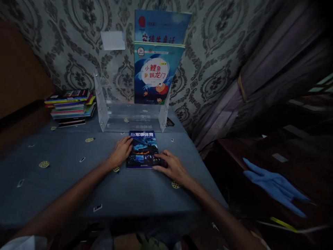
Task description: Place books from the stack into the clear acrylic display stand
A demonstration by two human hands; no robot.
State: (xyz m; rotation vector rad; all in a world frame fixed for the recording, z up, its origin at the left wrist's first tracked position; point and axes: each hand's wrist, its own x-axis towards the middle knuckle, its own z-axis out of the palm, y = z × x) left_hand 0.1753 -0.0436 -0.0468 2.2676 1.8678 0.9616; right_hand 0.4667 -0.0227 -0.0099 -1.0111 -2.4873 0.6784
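A dark blue magazine (143, 150) with white Chinese lettering and photo panels lies face up on the cloth. My left hand (121, 150) grips its left edge with bent fingers near the upper part. At the lower right edge, my right hand (170, 166) holds it between thumb and fingers. Just beyond the magazine stands a clear acrylic book rack (130, 116). Two picture books stand upright in the rack's right part: a blue-green one with a fish on its cover (153, 78) in front, and a taller blue book (161, 26) behind.
A stack of books and magazines (71, 106) sits at the back left of the cloth-covered table (65, 180). A white card (113, 40) is on the patterned wall. To the right, a blue glove (273, 184) lies on a dark surface near a tied curtain (223, 104).
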